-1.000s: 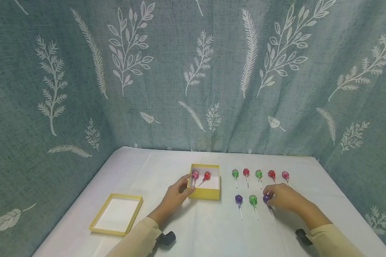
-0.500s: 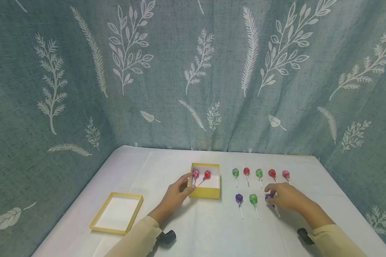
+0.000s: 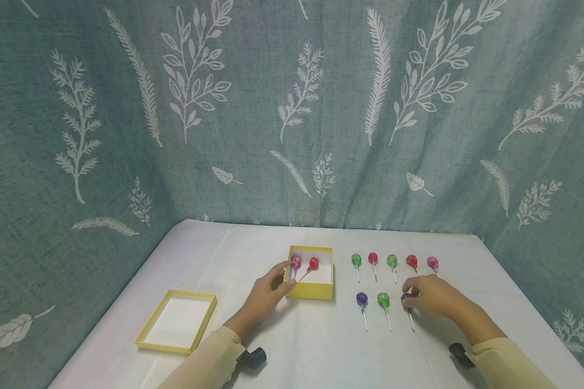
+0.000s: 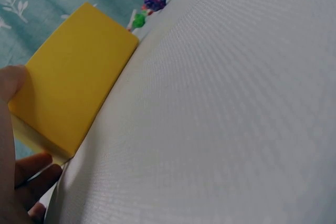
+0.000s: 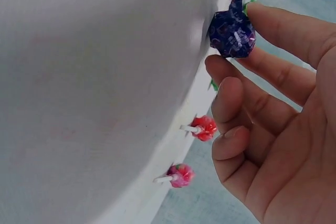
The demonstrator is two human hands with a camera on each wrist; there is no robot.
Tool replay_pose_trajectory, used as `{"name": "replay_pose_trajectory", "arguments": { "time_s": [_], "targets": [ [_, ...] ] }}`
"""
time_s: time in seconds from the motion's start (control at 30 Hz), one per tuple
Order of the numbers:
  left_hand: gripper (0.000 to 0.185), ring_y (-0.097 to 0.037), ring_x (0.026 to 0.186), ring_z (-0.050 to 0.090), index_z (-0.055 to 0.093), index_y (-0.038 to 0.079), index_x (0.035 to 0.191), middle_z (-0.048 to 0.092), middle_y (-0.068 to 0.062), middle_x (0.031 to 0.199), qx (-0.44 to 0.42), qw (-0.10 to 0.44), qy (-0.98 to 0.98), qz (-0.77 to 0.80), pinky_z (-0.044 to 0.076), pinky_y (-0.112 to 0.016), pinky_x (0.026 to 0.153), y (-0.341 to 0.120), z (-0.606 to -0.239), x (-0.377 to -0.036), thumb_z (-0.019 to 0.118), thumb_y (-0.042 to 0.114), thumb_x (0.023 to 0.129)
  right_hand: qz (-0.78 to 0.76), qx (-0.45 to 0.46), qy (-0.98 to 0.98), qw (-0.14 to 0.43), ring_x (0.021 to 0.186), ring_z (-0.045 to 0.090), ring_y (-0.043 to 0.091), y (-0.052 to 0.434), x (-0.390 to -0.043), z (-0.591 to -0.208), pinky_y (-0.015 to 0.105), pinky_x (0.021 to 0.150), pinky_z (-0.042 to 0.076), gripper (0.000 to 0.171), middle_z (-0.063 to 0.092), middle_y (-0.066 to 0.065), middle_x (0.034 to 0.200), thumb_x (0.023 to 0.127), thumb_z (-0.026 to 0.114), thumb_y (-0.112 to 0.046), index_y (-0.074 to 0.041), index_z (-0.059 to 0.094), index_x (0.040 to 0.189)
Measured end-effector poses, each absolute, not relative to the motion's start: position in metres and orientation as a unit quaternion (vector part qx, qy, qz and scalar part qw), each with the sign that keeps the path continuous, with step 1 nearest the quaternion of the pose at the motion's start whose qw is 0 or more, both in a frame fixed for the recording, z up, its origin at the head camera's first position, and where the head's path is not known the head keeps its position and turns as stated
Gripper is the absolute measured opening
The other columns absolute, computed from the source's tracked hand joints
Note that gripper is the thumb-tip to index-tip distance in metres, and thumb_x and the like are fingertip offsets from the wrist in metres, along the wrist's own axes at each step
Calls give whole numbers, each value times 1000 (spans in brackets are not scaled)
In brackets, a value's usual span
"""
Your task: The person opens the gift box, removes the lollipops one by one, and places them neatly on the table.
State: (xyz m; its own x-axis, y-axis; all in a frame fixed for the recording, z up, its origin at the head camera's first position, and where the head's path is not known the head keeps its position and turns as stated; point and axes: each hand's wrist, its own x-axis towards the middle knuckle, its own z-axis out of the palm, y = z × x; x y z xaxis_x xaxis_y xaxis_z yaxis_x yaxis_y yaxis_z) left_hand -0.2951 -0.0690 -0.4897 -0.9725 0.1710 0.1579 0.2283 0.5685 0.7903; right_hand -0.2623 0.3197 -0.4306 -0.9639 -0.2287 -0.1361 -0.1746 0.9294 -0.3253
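Right hand (image 3: 430, 298) pinches a purple lollipop (image 5: 232, 31) — left hand (image 3: 265, 294) grips the yellow box (image 3: 311, 290)

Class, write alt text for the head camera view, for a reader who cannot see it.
A person's right hand pinches a purple lollipop on a white table, while the left hand holds a yellow box containing two lollipops. Seven more lollipops lie in two rows beside the box, and a yellow lid sits to the left.

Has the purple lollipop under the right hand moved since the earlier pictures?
Yes, slightly. The purple lollipop turned: its stick swung right, then back toward the green lollipop, in the right hand.
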Motion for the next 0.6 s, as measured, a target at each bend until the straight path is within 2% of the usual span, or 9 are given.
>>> {"name": "replay_pose_trajectory", "arguments": {
  "time_s": [0.23,0.6],
  "targets": [
    [53,-23,121,40,39,40,130,47,0,129,-110,27,-886,-449,29,-54,95,-70,-490,-296,56,51,81,-156,-87,979,99,74,56,17,316,-260,-423,43,70,48,31,61,0,83,73,71,-30,-13,64,98],
    [53,-24,121,40,39,38,131,48,-1,128,-113,28,-887,-446,29,-55,95,-69,-489,-296,55,50,82,-123,-122,981,86,73,56,15,304,-266,-408,40,70,49,27,59,-2,82,77,69,-26,-13,64,100]
  ]
}}
